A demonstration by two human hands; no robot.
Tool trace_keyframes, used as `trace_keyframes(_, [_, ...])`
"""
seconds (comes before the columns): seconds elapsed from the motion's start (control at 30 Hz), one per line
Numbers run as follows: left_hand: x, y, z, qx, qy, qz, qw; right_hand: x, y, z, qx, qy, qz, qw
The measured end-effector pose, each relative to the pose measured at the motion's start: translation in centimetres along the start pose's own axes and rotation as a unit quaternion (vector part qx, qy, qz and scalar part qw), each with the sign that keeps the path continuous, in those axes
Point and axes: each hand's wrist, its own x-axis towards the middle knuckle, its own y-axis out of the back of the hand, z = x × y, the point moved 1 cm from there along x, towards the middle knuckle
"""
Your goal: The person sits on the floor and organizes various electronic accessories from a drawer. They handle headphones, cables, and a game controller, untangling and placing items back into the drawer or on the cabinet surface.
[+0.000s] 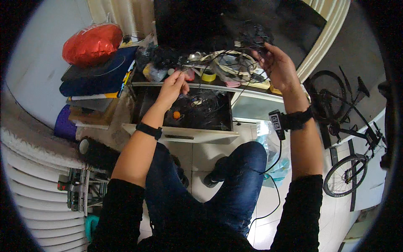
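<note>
My right hand (278, 67) is raised at the upper right, its fingers closed on a tangle of thin black cables (258, 39) in front of the dark television screen. Loose black strands hang from it over a coiled cream cable (234, 64) on the cabinet top. My left hand (176, 85) is above the front edge of the cabinet, thumb and forefinger pinched together on what looks like a thin dark strand. Below it an open drawer (148, 119) holds clear plastic, tangled wires and a small orange ball (176, 115).
A yellow tape roll (208, 76) and plastic bags crowd the cabinet top. A shiny red bag (93, 45) rests on stacked boards at the left. A bicycle (346, 126) stands at the right. A translucent bag (277, 167) lies on the floor beside my knee.
</note>
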Motion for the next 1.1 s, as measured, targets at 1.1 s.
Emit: trace_keyframes(1.1, [-1.0, -0.4, -7.2, 0.394, -0.088, -0.05, 0.913, -0.1, 4.6, -4.2, -0.11, 0.178, 0.011, 0.978])
